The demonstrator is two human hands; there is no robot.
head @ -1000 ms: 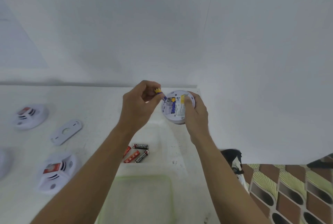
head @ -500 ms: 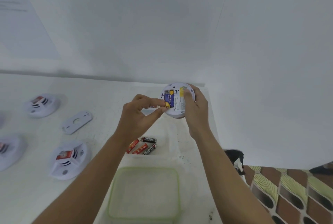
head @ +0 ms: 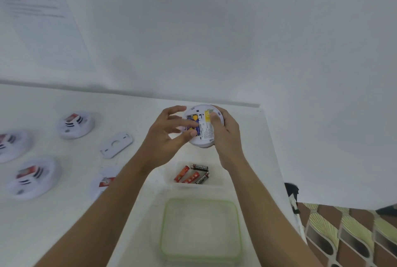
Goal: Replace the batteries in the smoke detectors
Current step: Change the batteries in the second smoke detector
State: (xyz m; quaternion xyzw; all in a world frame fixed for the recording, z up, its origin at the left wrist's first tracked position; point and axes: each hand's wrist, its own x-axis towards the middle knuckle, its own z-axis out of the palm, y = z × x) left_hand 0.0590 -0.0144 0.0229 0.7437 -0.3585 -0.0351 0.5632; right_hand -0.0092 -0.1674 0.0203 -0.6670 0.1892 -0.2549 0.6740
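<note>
Standing over the white desk, the person holds the smoke detector back-up above its far corner. The right hand is curled round the rim, thumb on the label. The left hand, fingers mostly straight, presses the blue-and-yellow battery into the open bay. To seat it well, I'd push flat along its whole length, keeping the right hand braced underneath. Half a second ago the left hand pinched that battery by its yellow end at the bay's edge; now it lies in the bay under the fingertips.
</note>
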